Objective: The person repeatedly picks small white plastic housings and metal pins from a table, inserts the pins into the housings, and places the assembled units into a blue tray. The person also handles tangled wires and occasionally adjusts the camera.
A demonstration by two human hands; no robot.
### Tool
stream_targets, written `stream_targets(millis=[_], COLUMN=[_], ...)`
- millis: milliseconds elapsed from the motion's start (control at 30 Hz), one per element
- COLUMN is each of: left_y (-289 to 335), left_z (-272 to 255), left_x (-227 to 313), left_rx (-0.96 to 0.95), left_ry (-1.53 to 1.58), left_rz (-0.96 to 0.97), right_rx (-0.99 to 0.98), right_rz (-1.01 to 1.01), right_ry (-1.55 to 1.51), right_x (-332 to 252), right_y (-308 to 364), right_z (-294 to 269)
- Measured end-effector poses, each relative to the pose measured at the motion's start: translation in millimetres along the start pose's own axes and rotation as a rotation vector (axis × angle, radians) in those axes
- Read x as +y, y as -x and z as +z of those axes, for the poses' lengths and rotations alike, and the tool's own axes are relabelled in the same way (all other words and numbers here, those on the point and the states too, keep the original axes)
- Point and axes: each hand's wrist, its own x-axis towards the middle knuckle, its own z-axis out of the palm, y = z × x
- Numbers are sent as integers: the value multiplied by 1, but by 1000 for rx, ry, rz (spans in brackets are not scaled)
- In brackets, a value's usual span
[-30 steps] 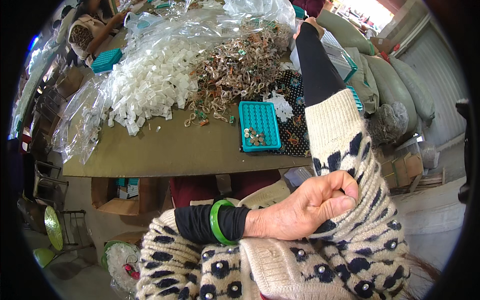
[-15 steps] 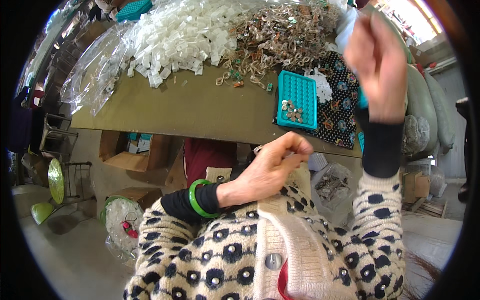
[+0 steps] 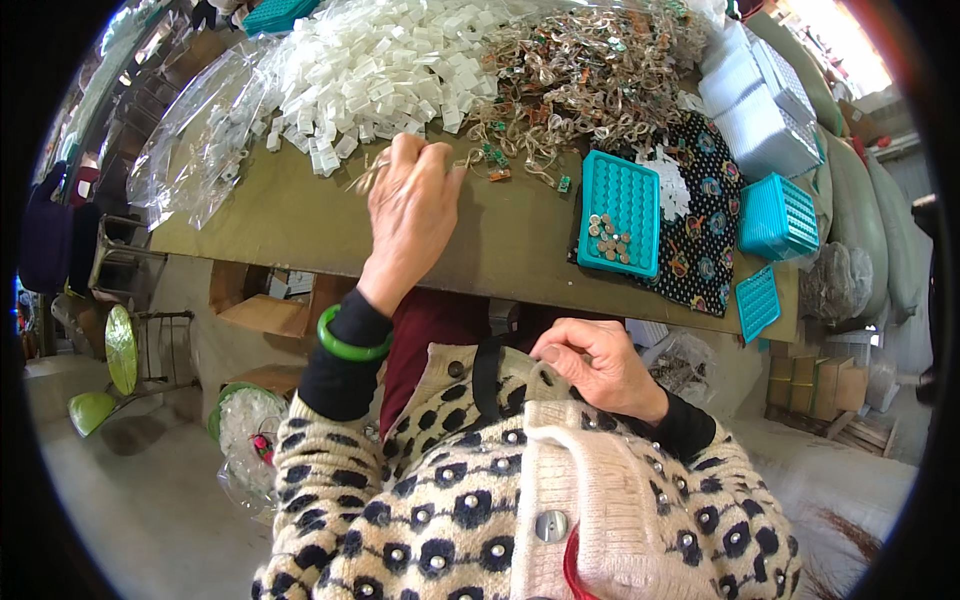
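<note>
My left hand (image 3: 413,205), with a green bangle at its wrist, is over the table in front of the white plastic pieces (image 3: 385,60). Its fingers are curled closed, and a bit of thin tan wire (image 3: 368,176) sticks out on their left side. My right hand (image 3: 597,366) is low over my lap, thumb and fingers pressed together; what is between them, if anything, is hidden. Right of my left hand lies a tangled heap of wires with small green and orange boards (image 3: 590,75). A teal tray (image 3: 645,215) of round pockets holds several round metal discs (image 3: 608,238) at its near end.
The tray lies partly on a dark patterned cloth (image 3: 705,240) with white bits (image 3: 665,185). Stacked white trays (image 3: 760,110), stacked teal trays (image 3: 778,218) and a single teal tray (image 3: 757,303) stand at the right. Clear plastic sheeting (image 3: 195,140) covers the table's left end.
My left hand has moved from my lap forward and left over the table. My right hand has come down from the raised right side to my lap. The view has shifted slightly.
</note>
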Motion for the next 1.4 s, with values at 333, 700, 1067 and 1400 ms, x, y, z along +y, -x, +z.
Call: stream_targets(millis=[333, 700, 1067, 1400], left_y=[-7, 11, 47, 42], left_z=[31, -18, -1, -12], left_x=[-14, 48, 59, 56], left_rx=[-174, 125, 49, 45], left_ry=[-7, 503, 484, 790], left_rz=[-91, 24, 285, -22], right_rx=[-92, 289, 299, 424], right_rz=[-245, 130, 288, 120], right_ry=[116, -388, -869, -517], right_x=[-4, -23, -9, -13], right_y=[-27, -62, -74, -76], right_z=[5, -9, -6, -1])
